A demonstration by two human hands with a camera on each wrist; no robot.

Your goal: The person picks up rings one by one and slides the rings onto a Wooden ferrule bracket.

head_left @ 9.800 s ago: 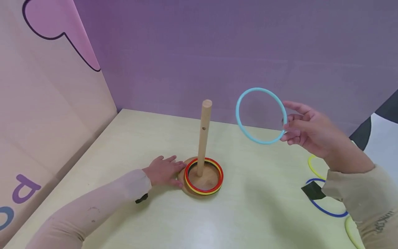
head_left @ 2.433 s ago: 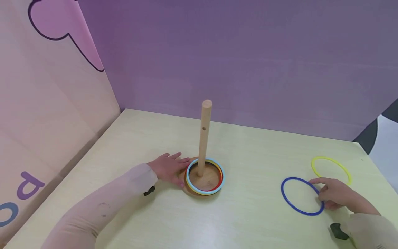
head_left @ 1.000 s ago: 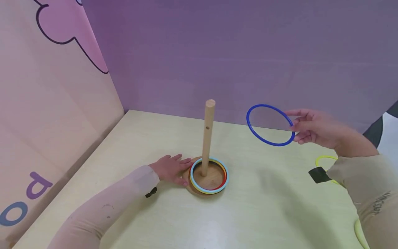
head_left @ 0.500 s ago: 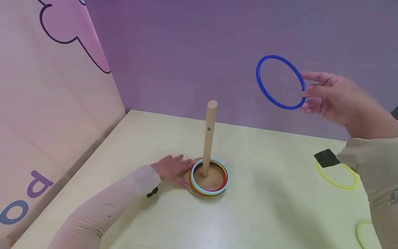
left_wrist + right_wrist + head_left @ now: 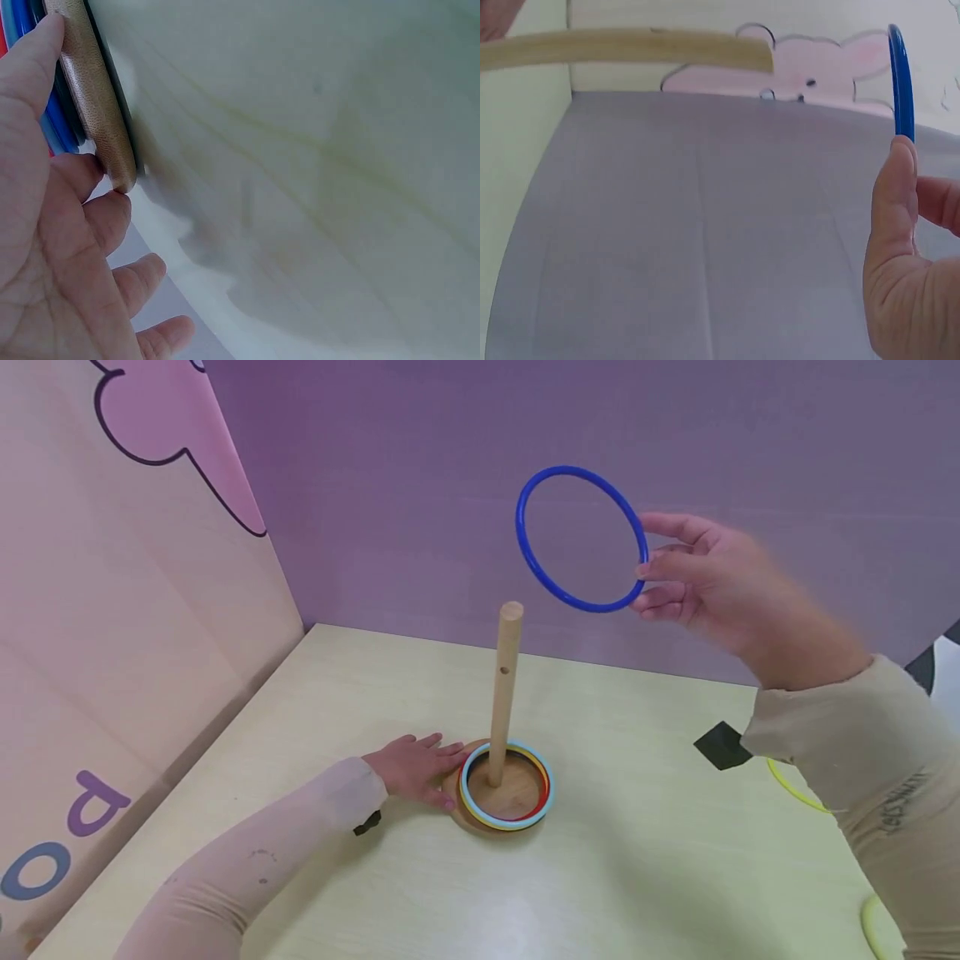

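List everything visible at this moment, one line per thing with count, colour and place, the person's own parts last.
blue ring: 1, blue, in the air above and right of the peg's top.
wooden peg: 1, light wood, upright on its base.
round base: 1, wood, on the table.
stacked rings: light blue on top, yellow and red beneath, around the peg on the base.
yellow rings: 2 partly visible, on the table at right.
table: 1, pale yellow-green.
backdrop wall: 1, purple.
left hand: flat on the table, touching the base.
right hand: pinches the blue ring.

you see a glossy plastic blue ring (image 5: 581, 537), a matt wooden peg (image 5: 504, 693) below it, and a smooth, faintly shiny bench (image 5: 637, 860).
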